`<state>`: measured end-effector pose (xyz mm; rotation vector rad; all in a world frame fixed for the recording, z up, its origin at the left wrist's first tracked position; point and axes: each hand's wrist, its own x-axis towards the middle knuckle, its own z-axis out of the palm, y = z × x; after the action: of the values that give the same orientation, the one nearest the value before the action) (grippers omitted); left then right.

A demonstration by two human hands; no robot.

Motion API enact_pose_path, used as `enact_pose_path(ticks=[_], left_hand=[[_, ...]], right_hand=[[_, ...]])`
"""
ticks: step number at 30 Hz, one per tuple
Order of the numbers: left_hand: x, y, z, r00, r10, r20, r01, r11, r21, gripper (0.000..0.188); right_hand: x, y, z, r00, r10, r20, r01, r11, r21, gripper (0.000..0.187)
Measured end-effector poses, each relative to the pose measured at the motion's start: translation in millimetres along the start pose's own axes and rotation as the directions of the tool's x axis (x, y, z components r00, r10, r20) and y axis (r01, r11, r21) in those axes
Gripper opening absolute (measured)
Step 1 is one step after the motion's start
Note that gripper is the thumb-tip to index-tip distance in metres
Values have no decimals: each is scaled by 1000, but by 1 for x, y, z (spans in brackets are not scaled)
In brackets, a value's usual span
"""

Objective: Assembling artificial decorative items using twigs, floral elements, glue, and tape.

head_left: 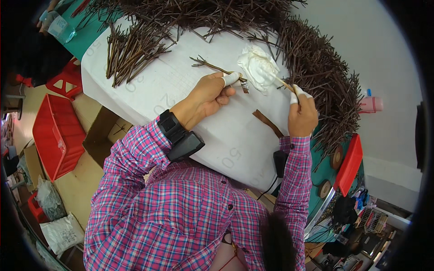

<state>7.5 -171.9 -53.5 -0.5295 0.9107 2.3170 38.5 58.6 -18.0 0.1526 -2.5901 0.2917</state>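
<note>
My left hand [211,95] is closed on a brown forked twig [210,64], pinching it near its lower end. A short strip [245,85], brown with a whitish patch, hangs from that end. In my right hand [304,114] is a thin light-coloured stick [285,84], held between thumb and fingers. Its tip reaches the edge of a white, crumpled, glossy mass [258,67], which looks like paste on plastic. White coverings wrap fingertips on both hands. Between my hands and nearer to me, a loose brown strip [267,122] lies on the white printed sheet [149,97].
Finished-looking brown twigs [133,52] lie bunched at the left, and a large heap of them [312,58] rings the far and right sides. A red tray [350,165] sits at the right. Left of the table are a red bin [56,135], a cardboard box [101,131] and a bottle [61,28].
</note>
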Motion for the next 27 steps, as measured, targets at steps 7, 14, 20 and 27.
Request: enact_pose_path(ticks=[7,14,20,27], left_hand=[[-5,-4,7,999,-2,-33,2,1000,-2,9],[-19,-16,21,999,-37,23,38,997,-64,26],[-32,-25,31,998,-28,59,29,999,-31,20],[-52,-28,45,996,61,68,-69,991,116,11]], right_hand=[[6,-9,2,997,-73,14,73,995,-69,34],[-18,-32,-2,903,-404,-146,424,895,141,32],[-25,-45,-6,793,-524,-311,563,825,45,21],[-31,-49,-22,766,-548,-334,597,800,56,25]])
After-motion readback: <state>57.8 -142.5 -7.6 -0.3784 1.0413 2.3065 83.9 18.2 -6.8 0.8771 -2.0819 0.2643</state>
